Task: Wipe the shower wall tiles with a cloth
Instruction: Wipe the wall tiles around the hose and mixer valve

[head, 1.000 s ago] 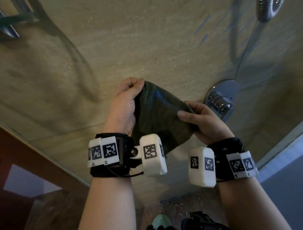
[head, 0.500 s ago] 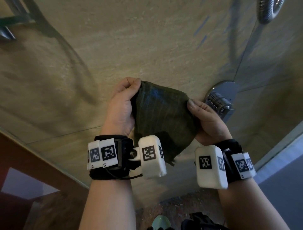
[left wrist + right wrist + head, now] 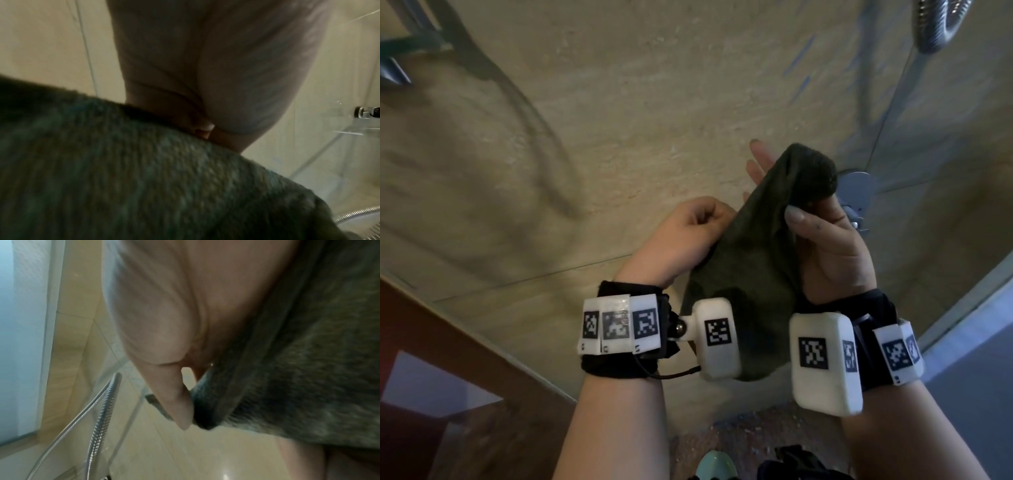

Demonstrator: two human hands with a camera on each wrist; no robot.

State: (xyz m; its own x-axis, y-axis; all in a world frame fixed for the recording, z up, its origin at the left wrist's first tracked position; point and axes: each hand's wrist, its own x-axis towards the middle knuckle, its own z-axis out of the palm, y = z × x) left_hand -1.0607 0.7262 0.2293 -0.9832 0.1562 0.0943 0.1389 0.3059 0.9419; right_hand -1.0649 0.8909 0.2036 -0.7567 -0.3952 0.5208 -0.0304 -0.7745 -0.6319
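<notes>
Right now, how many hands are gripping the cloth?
2. The left hand grips the dark green cloth's left edge; the right hand holds its upper right part, fingers behind the fabric.

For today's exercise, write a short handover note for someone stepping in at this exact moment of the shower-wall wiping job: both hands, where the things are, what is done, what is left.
Left hand: curled, gripping the left edge of the dark green woven cloth.
Right hand: inside the cloth; fingers straight, the cloth's top draped over them, thumb pinching the fabric.
Cloth: held in the air between both hands, apart from the beige stone-look wall tiles.
Nearby: chrome mixer valve behind the right hand, chrome shower head at upper right.
Done: cloth picked up, being arranged over the right hand.
Left: all the wiping; the cloth is not yet on the tiles.
</notes>
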